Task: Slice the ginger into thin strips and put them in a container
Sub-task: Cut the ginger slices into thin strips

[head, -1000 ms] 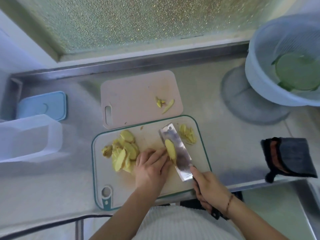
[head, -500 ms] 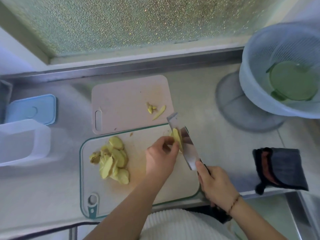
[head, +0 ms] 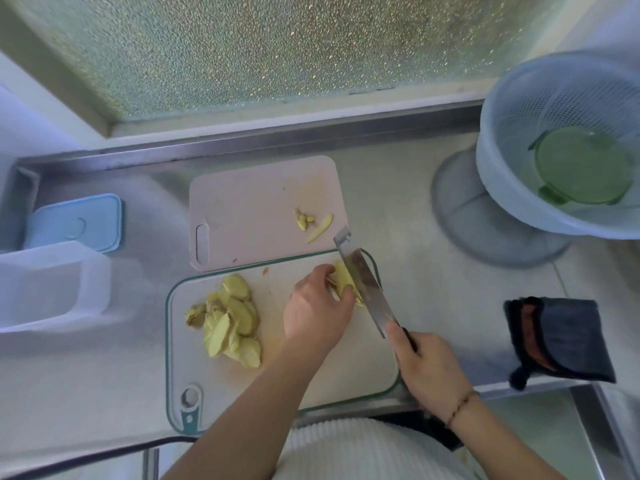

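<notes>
Two hands work at the right end of the clear-rimmed cutting board [head: 346, 368], just right of frame centre. The right hand [head: 427, 372] is clenched around the handle of the cleaver [head: 363, 289], forefinger laid up by the blade's heel; the blade stands on edge, slanting toward the upper left. The left hand [head: 317, 313] pinches a few ginger slices [head: 343, 277] with curled fingertips, holding them flat against the blade's left face.

Left of that, a pile of sliced ginger [head: 232, 320] lies heaped on the same board, not yet cut into strips. A few scraps [head: 311, 221] sit on the pink board [head: 256, 209] above. The clear container [head: 52, 282] at the left edge looks to hold no ginger, its blue lid [head: 74, 221] lying behind it. So by my reading the slicing is done, the strip-cutting has barely begun, and the transfer is all still to come.

Compared with a second ago, the left hand has left the pile and carried its slices to the board's upper right corner, and the cleaver has turned from lying flat to standing on edge beside them.
</notes>
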A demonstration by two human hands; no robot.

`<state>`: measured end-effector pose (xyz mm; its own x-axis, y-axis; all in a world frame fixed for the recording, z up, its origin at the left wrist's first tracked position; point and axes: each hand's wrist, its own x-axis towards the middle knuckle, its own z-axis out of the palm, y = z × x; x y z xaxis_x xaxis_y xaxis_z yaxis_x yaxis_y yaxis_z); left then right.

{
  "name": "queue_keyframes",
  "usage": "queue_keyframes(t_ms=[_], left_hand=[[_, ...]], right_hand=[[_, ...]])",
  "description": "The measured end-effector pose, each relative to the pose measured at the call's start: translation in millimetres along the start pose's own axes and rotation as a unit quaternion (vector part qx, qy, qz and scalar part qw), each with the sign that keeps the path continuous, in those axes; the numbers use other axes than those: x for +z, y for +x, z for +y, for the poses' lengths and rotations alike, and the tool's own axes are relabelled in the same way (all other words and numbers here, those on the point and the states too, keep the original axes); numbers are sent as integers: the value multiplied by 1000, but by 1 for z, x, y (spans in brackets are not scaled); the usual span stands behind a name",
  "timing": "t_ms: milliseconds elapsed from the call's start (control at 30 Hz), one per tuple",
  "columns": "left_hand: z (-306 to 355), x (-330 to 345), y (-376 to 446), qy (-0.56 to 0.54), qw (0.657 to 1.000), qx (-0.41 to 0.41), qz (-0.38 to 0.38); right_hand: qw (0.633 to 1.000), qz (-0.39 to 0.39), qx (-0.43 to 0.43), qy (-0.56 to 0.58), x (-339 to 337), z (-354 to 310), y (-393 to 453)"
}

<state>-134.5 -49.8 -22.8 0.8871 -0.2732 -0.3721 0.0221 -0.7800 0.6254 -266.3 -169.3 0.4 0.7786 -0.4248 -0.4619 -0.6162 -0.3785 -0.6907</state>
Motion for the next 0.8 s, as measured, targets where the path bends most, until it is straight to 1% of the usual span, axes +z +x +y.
queue_keyframes(t_ms=[167,300,333,400,433,500,567,700,800], left_hand=[[-5,6,3,36,999,32,13],[-3,12,5,91,992,67,47],[-1,13,5,99,991,74,45],[1,10,5,103,992,68,7],[0,8,5,79,995,62,-11],[-3,1,7,-3,998,54,-37],[-10,-5,9,-43,995,70,-54],[-27,-17,11,-50,987,140,-55],[-41,-31,13,-39,979,187,-70]], right_hand=[[999,38,9,1,-6,-8,-3],[999,40,17,-16,-9,-5,-6],[999,41,16,-19,-10,-4,-8],[999,47,16,-16,-10,-2,-11],[999,50,17,-13,-10,-1,-13],[998,55,23,-9,-9,-1,-17],[998,55,29,1,-6,-1,-20],[997,61,35,14,-3,-3,-28],[997,66,47,20,-1,-8,-34]])
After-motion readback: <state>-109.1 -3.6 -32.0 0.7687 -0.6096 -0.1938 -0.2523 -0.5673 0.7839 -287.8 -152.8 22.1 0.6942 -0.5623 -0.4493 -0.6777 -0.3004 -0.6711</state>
